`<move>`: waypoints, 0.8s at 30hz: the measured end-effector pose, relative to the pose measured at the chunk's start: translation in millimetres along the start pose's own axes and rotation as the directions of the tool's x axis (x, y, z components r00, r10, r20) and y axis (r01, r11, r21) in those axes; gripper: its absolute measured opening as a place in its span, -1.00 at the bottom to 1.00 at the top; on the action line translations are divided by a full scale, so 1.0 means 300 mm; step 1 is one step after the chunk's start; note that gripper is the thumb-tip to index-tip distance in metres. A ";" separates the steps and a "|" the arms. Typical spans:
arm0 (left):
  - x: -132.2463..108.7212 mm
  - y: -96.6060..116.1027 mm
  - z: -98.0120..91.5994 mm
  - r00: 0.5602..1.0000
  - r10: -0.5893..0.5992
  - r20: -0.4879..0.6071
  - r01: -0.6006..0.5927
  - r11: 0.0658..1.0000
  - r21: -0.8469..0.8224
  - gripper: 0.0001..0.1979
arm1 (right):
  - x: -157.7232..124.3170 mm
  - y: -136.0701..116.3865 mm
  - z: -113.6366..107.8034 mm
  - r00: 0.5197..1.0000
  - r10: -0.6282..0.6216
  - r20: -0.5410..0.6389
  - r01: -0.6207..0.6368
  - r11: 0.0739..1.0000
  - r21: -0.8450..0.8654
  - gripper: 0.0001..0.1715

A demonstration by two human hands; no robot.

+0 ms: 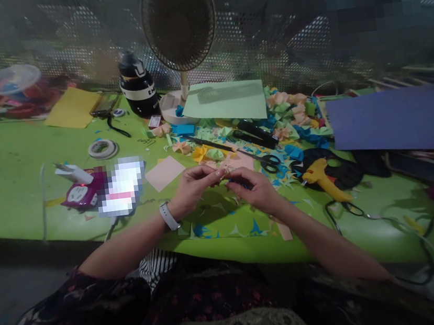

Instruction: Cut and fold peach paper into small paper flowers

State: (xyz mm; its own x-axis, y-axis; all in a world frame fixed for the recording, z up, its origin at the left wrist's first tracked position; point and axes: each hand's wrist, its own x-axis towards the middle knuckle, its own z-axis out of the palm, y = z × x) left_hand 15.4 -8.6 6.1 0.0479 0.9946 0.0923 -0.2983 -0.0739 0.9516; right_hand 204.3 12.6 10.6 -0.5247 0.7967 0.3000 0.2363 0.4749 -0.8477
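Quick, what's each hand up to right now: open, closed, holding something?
Left hand: closed, pinching a small pale piece, too unclear to identify.
Right hand: curled at the same piece; whether it grips it cannot be told.

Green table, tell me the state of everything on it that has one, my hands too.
Left hand: fingers pinched on a small piece, hard to make out
Right hand: fingers curled, grip unclear
Scissors: lying down
Stapler: resting among scraps
Phone: screen lit
Tape: lying flat
Bottle: upright, capped
Fan: upright, spinning or not unclear
Glue gun: lying down
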 end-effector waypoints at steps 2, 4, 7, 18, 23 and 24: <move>0.000 -0.002 0.001 1.000 0.025 -0.017 -0.025 1.000 -0.011 -0.71 | -0.003 0.004 0.005 0.998 -0.047 -0.031 0.047 0.999 -0.014 -0.76; 0.000 -0.003 0.003 0.999 0.044 -0.022 -0.045 0.999 -0.019 -0.71 | -0.006 0.009 0.007 0.997 -0.065 -0.046 0.063 0.997 -0.032 -0.76; 0.001 -0.001 0.004 0.997 0.080 0.010 -0.080 0.997 -0.004 -0.73 | -0.008 0.015 0.001 0.998 -0.044 -0.039 0.043 0.999 -0.026 -0.75; -0.003 -0.004 0.001 0.996 0.086 0.020 -0.087 0.996 0.024 -0.80 | -0.008 0.023 0.001 0.999 -0.033 -0.008 0.033 0.999 -0.004 -0.75; -0.001 -0.007 0.000 0.994 0.105 -0.001 -0.105 0.993 0.052 -0.78 | -0.007 0.012 0.006 0.986 -0.123 -0.112 0.105 0.982 -0.160 -0.75; 0.000 -0.009 0.000 0.994 0.108 0.004 -0.108 0.993 0.051 -0.77 | -0.005 0.012 0.005 0.983 -0.144 -0.116 0.121 0.975 -0.184 -0.76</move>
State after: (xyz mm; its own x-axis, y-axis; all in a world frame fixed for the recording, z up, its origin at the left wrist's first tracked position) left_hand 16.2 -8.3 3.6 0.0194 0.9805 0.1955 -0.2526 -0.1844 0.9498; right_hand 204.6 12.6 6.5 -0.4550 0.7581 0.4672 0.3175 0.6283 -0.7102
